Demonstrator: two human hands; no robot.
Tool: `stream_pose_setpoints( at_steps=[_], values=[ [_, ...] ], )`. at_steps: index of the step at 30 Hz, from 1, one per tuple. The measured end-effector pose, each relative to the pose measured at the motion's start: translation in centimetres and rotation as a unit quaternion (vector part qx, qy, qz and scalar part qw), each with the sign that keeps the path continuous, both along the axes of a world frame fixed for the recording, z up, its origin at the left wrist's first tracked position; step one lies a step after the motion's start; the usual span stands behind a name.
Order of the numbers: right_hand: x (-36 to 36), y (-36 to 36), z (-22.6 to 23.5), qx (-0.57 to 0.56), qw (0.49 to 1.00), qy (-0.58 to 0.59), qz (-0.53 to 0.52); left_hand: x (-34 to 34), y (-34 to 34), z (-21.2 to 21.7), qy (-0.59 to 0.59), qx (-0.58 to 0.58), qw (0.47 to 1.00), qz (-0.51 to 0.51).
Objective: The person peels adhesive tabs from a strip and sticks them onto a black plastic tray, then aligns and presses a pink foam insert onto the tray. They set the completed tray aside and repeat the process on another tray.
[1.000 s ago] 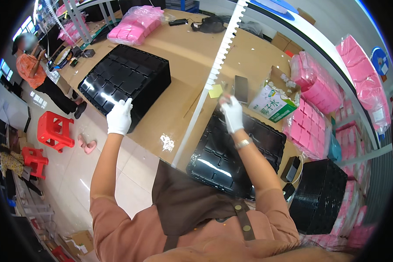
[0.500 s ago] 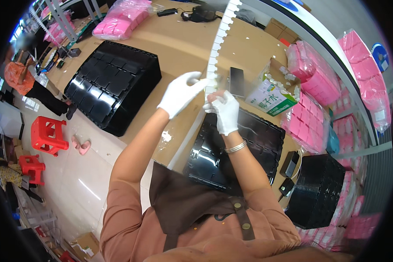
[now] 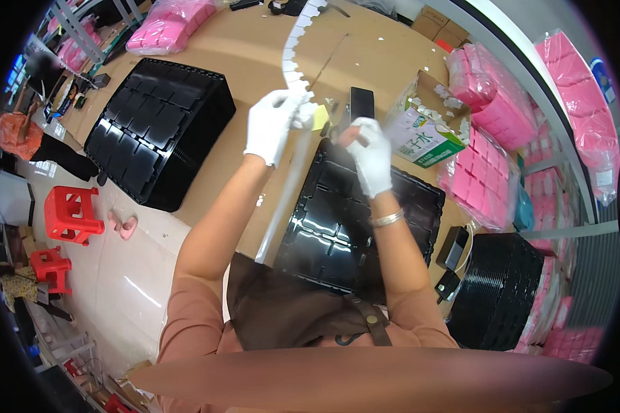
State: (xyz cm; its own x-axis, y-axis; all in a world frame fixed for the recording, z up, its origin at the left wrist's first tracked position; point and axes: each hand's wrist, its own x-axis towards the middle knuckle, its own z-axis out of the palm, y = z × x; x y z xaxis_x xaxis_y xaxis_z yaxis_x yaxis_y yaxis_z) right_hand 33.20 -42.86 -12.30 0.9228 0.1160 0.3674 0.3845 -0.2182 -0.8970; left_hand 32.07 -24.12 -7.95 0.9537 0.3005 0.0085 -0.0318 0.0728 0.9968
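Observation:
My left hand (image 3: pixel 272 131), in a white glove, pinches a long white strip with notched edges (image 3: pixel 293 51). The strip curves up toward the far side of the table, and its blurred tail hangs down toward my apron. A small yellow piece (image 3: pixel 320 118) shows just right of those fingertips. My right hand (image 3: pixel 372 157), gloved with bare fingertips, is curled closed over the far edge of a shiny black plastic tray (image 3: pixel 331 241). Whatever its fingers hold, if anything, is too blurred to make out. A dark phone-like slab (image 3: pixel 362 103) lies just beyond it.
A stack of black trays (image 3: pixel 158 131) stands at left on the brown table (image 3: pixel 255 41). At right are an open carton with white scraps (image 3: pixel 430 127), bagged pink pieces (image 3: pixel 479 175) and another black tray stack (image 3: pixel 499 289). Red stools (image 3: pixel 74 215) stand on the floor.
My left hand has closed on the strip and moved left, bending the strip leftward. My right hand has come away from the strip to the right. The yellow piece has come into view.

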Motion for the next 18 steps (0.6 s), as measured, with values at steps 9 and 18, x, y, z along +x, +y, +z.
stream_pose_setpoints(
  at_steps=[9, 18],
  values=[
    [2.6, 0.0, -6.5, -0.461, 0.881, 0.071, -0.078, -2.1, 0.7, 0.9, -0.028, 0.007, 1.000, -0.001],
    [-1.5, 4.2, 2.5, 0.132, 0.980, 0.140, 0.058, -2.6, -0.7, -0.8, -0.031, 0.004, 0.999, -0.026]
  ],
)
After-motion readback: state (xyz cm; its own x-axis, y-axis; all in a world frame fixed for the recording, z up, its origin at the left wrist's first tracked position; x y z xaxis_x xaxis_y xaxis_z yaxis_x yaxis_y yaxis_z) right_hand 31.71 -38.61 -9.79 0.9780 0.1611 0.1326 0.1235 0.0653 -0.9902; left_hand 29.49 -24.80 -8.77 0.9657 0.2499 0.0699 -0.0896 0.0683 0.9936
